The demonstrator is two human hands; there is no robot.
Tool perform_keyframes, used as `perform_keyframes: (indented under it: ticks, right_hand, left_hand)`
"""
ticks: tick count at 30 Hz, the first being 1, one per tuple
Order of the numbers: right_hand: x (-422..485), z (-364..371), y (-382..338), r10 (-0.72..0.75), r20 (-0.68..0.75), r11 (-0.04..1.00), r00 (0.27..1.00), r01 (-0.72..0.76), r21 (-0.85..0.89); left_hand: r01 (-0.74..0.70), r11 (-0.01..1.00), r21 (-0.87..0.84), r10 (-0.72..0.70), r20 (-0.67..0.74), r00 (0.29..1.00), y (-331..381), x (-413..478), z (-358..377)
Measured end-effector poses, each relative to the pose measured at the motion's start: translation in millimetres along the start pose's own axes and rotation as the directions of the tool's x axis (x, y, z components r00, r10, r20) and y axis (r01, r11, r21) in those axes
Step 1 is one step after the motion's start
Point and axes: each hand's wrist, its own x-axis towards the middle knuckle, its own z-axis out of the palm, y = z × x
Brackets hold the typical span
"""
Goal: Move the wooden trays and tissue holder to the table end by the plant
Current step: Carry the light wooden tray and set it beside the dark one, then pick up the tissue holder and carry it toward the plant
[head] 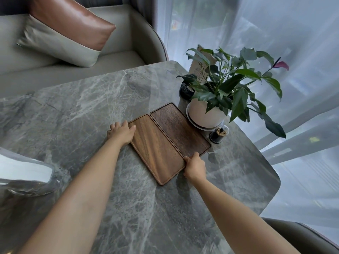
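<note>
Two flat wooden trays lie side by side on the grey marble table (91, 110), beside the potted plant (207, 114). The lighter tray (156, 149) is nearer me; the darker tray (180, 129) touches it on the plant side. My left hand (122, 132) grips the far left corner of the lighter tray, thumb on its top. My right hand (194, 166) pinches the near right edge of the lighter tray, where the two trays meet. A shiny silver object (25, 173), possibly the tissue holder, sits at the table's left edge.
A black toothpick jar (219, 134) stands just right of the darker tray. A small black jar (186, 89) and a card stand (200, 65) sit behind the plant. A sofa with a brown and grey cushion (67, 32) lies beyond the table. Sheer curtains hang at right.
</note>
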Motion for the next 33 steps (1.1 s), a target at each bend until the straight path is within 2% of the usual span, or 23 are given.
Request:
perform_keyframes:
  ticks: [4,7,12,18,23,29,33]
  right_hand:
    - [-7,-8,-13,-0.063,-0.024,0.997,0.998,0.062,-0.038]
    - [-12,-16,-33,-0.123,0.01,0.991,0.992,0.123,-0.056]
    - [-25,-26,-84,-0.339,0.101,0.933,0.935,0.348,-0.095]
    - [-63,-12,-153,-0.581,0.103,0.788,0.807,0.59,-0.175]
    - [-111,14,-200,-0.728,0.187,0.59,0.66,0.741,-0.32]
    - [-167,60,-228,-0.774,0.331,0.399,0.54,0.822,-0.406]
    - [-188,92,-229,-0.743,0.432,0.323,0.511,0.839,-0.437]
  left_hand:
    - [-0.075,0.995,0.073,0.078,-0.043,0.996,-7,-11,-15]
    - [-0.11,0.985,0.13,0.123,-0.092,0.988,-15,-21,-36]
    - [-0.096,0.981,0.168,0.132,-0.218,0.967,-36,-47,-83]
    - [-0.023,0.982,0.186,0.088,-0.35,0.933,-89,-92,-135]
    - [0.066,0.984,0.167,0.011,-0.422,0.907,-153,-131,-163]
    - [0.144,0.977,0.159,-0.074,-0.382,0.921,-233,-170,-164]
    - [0.139,0.984,0.107,-0.103,-0.285,0.953,-269,-178,-147]
